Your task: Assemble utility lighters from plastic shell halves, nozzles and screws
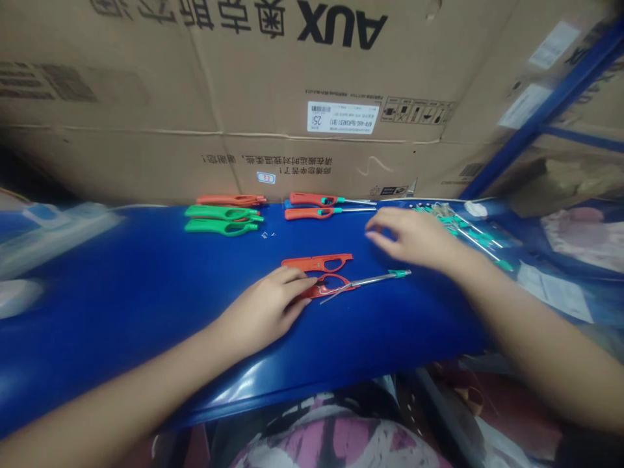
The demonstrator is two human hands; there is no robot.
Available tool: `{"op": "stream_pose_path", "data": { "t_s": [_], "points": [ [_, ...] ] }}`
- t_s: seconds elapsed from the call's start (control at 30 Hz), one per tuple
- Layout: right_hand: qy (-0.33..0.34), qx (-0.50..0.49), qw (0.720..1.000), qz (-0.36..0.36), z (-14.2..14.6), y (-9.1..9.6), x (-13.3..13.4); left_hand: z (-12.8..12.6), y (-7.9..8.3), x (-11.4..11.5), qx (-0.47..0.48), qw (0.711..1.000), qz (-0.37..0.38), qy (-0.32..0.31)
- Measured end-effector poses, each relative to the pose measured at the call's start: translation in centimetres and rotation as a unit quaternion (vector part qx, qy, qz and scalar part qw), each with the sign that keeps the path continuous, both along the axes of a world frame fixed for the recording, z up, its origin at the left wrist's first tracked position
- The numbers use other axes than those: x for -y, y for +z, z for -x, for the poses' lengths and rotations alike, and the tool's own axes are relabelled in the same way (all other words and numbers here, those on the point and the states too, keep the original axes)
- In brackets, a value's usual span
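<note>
My left hand [273,302] has its fingers closed on an orange lighter handle half [334,283] on the blue table. A metal lighter tube [373,281] with a green tip lies along that half, and a thin wire sticks out beside it. Just behind is another orange handle half [316,262], lying flat. My right hand [412,235] hovers to the right with thumb and fingers apart, and nothing shows between them. Near its fingertips are two orange lighters [312,212] with metal tubes. Beyond my right wrist lies a pile of green lighter parts and metal tubes [468,231].
Green handle shells [221,225] and orange handle shells [229,199] are stacked at the back left, beside tiny white pieces [266,234]. A large cardboard box [195,149] walls the back of the blue table [146,273]. Clear plastic bags [63,234] lie at left.
</note>
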State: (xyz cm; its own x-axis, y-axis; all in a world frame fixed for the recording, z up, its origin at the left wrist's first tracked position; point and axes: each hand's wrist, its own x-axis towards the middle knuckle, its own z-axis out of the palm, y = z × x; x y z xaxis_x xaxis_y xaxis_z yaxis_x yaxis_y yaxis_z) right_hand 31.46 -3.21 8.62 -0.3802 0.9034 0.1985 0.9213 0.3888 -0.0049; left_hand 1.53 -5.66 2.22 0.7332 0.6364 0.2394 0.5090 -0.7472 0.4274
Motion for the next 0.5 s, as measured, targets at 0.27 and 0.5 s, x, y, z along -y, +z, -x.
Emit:
{"op": "stream_pose_path", "data": {
  "t_s": [0.27, 0.5],
  "points": [
    [-0.421, 0.106, 0.892, 0.126, -12.3, 0.6, -2.6, 0.0, -0.2, 0.4, -0.010, 1.000, -0.017, 0.011],
    [-0.430, 0.062, 0.890, 0.138, -14.7, -2.9, -2.8, -0.2, -0.4, 0.0, 0.002, 1.000, -0.022, -0.013]
  ]
}}
